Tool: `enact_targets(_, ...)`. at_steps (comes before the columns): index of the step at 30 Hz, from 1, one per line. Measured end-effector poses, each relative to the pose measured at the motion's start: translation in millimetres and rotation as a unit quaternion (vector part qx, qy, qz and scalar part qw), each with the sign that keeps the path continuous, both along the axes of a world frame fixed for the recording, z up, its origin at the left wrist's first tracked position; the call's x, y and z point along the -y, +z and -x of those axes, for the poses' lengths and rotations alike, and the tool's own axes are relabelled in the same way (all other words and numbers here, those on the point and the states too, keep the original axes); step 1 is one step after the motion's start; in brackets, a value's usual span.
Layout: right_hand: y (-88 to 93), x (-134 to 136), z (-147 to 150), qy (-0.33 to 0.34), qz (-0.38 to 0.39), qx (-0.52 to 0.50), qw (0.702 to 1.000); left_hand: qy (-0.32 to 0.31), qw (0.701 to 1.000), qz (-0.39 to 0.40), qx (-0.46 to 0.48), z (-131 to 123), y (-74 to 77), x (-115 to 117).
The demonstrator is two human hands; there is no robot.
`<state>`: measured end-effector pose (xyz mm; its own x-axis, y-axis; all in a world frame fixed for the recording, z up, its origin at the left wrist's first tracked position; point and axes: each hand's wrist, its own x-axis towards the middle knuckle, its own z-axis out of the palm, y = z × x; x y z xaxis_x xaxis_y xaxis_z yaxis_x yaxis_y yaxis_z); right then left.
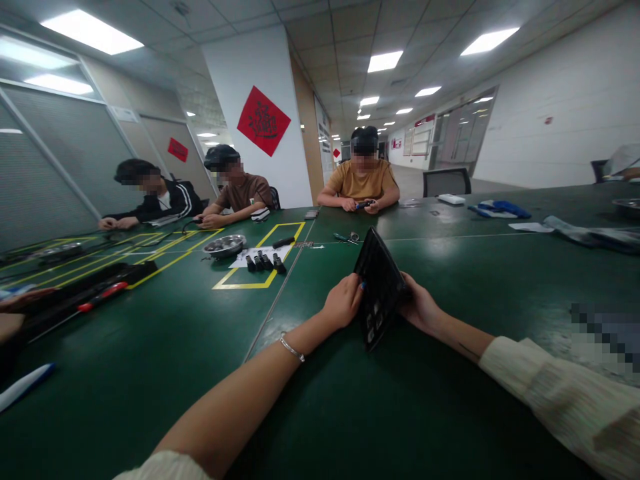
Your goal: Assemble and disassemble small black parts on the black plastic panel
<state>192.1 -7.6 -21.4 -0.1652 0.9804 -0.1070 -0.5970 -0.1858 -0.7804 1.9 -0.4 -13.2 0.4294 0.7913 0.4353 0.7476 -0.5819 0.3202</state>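
Note:
A flat black case-like object [378,293] stands tilted on edge above the green table in front of me; its face carries pale marks near the lower end, and I cannot make out its exact kind. My left hand [344,300] is closed against its left face, with a small spot of blue at the fingertips. Behind the right side, my right hand [419,308] grips it, most of the fingers hidden by the object.
Several short black parts [265,261] lie on white paper beside a metal bowl [225,245]. Pliers [346,237] lie beyond the black object. Left are a red-handled screwdriver [103,297] and a black tray [95,287]. Across sits a co-worker [361,180]; others sit left. Blue cloth [500,209] lies right.

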Motion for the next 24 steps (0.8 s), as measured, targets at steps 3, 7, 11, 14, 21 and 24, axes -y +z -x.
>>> enact_targets(3, 4.2, 4.3, 1.8, 0.009, -0.022, 0.025, 0.999, 0.048, 0.999, 0.010, 0.018, -1.4, 0.2, -0.6)
enact_targets(7, 5.8, 7.9, 3.7, 0.030, -0.073, 0.068, 0.995, 0.070, 0.996, 0.033, 0.039, -2.7, 3.0, -0.6)
enact_targets(11, 3.3, 7.9, 4.3, 0.034, -0.084, 0.087, 0.992, 0.078, 0.994, 0.049, 0.052, -2.2, 5.2, 1.0)
enact_targets(14, 2.5, 7.9, 3.9, 0.031, -0.084, 0.093, 0.992, 0.093, 0.993, 0.052, 0.045, -1.0, 3.0, 0.4)
enact_targets(21, 4.8, 10.0, 3.5, 0.016, -0.071, 0.095, 0.993, 0.039, 0.998, 0.029, 0.029, -0.4, 0.1, -2.6)
enact_targets(24, 2.7, 8.0, 3.4, 0.010, -0.059, 0.085, 0.995, 0.029, 0.999, 0.018, -0.004, -0.5, 4.2, -1.1)
